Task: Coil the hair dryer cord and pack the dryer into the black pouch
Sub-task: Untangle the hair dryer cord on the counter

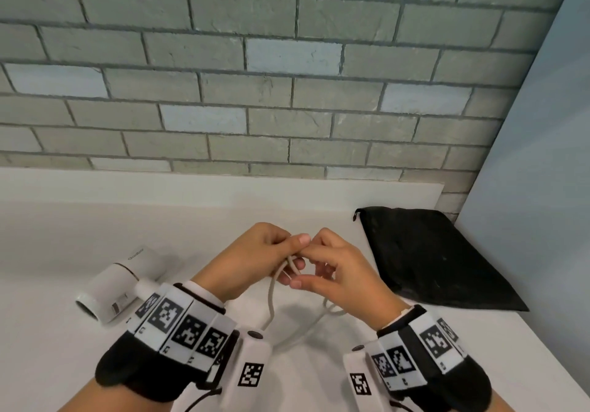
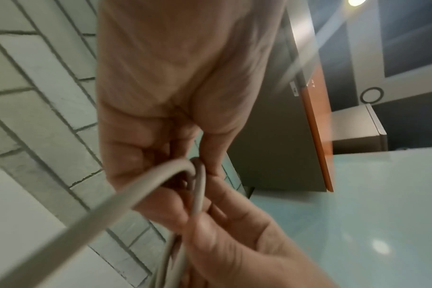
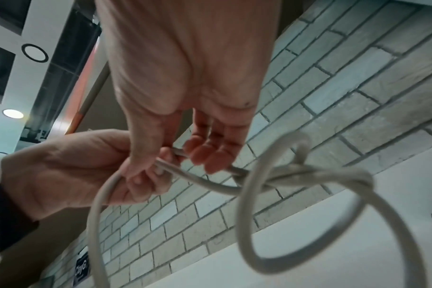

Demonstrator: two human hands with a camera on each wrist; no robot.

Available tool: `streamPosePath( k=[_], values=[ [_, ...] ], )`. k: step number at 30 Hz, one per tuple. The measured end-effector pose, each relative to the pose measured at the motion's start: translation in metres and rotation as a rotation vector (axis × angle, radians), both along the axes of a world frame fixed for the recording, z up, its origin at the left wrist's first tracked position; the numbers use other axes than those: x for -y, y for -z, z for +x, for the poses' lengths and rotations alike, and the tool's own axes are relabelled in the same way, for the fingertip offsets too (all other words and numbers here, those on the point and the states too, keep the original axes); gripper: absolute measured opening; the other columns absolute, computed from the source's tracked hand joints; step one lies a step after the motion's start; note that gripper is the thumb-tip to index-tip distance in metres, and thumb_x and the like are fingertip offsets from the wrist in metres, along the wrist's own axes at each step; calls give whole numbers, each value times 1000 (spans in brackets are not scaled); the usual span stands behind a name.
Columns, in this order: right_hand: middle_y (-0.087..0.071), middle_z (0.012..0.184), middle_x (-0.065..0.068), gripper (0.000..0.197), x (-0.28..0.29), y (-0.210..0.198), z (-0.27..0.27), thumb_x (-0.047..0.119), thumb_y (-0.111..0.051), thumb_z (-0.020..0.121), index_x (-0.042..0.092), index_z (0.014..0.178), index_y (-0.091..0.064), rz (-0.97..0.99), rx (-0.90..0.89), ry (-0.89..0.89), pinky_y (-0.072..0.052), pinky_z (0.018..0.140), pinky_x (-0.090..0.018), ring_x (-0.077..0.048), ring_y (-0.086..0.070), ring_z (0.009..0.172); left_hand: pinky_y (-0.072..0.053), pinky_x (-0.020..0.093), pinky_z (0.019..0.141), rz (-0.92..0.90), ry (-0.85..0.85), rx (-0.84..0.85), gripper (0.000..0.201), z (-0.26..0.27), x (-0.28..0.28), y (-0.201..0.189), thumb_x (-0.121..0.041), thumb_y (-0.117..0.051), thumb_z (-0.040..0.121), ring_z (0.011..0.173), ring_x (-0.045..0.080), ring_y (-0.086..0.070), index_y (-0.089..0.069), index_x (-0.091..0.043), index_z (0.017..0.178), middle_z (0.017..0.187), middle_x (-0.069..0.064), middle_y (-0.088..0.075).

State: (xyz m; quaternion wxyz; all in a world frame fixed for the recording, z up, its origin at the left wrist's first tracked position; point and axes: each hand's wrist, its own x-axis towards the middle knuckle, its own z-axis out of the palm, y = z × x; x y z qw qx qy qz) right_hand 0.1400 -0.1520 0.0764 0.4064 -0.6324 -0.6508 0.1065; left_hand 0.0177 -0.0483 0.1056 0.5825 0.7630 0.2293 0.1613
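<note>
1. The white hair dryer (image 1: 116, 287) lies on its side on the white counter (image 1: 64, 236), at the lower left of the frame.
2. The left hand (image 1: 252, 258) pinches a folded loop of the grey cord (image 1: 271, 296) at centre.
3. The right hand (image 1: 338, 271), touching the left, also grips the cord, which trails down in loops.
4. The black pouch (image 1: 431, 258) lies flat at the right.

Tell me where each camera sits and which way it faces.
Head: worn high, looking down at the white table; both hands show, left hand and right hand.
Left wrist: looks along the left palm at the pale grey cord.
Right wrist: looks along the right palm; cord loops.
All three share the cord and the grey brick wall.
</note>
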Motion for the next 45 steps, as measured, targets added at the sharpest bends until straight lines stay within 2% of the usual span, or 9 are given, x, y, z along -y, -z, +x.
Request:
streamPosePath(
  k=[4,12,23,25,28,32,36,41,45],
  values=[
    [-48,89,-1,26,2,0,6,18,-56,85,18,110,-61,62,-170,-45,-45,70,-17,-10,-52,79,-49,20,53,-59,-21,28,31,-3,-6,3,-24,-45,93,59,12,-56,-67,-2,91,67,1,-63],
    [-56,97,-3,25,-8,-7,3,33,-47,90,19,110,-52,3,470,61,-51,65,-40,-20,-58,80,-51,23,54,-72,-89,30,34,0,-4,11,-27,-40,95,57,11,-58,-66,-10,80,66,4,-63],
    [-54,116,-12,31,-9,-5,-4,18,-38,93,17,124,-33,-59,480,88,-48,69,-38,-29,-59,84,-51,42,81,-127,-167,124,33,1,-6,20,-30,-35,97,80,26,-67,-56,-11,81,87,8,-68],
    [-51,117,-11,40,-6,-12,1,10,-37,93,18,132,-32,2,362,166,-49,79,-38,-26,-59,89,-49,42,83,-127,-229,144,32,1,-10,21,-30,-33,97,82,33,-67,-50,-15,75,92,14,-71],
    [-49,90,-6,27,1,-28,15,4,-34,94,23,105,-49,260,-78,280,-50,59,-22,-7,-55,59,-48,41,83,-189,-235,148,31,-1,-21,28,-31,-31,98,80,35,-67,-42,-17,72,85,16,-74],
    [-46,79,-9,24,9,-40,23,-3,-30,93,18,86,-40,394,-764,268,-55,47,-25,-8,-57,48,-47,32,66,-196,-223,97,32,-9,-29,39,-33,-28,98,63,25,-69,-38,-15,73,64,9,-73],
    [-50,82,-11,18,17,-29,41,-2,-31,93,11,86,-42,368,-1038,409,-58,53,-28,-20,-63,61,-53,26,52,-248,-311,191,30,-16,-36,36,-29,-28,98,45,19,-62,-39,-14,74,53,4,-66],
    [-49,121,-11,31,27,-6,54,4,-49,84,16,112,-48,-332,-43,559,-41,88,-34,-29,-44,112,-39,17,47,22,-360,259,31,-14,-35,23,-29,-30,98,45,7,-44,-42,-17,72,58,1,-56],
    [-15,150,-1,82,32,-38,33,11,-58,73,20,142,-15,-213,426,526,-17,107,-40,-21,-8,133,-36,15,45,114,-316,259,30,-5,-25,20,-26,-31,98,44,2,-42,-40,-17,70,62,5,-50]
  ],
)
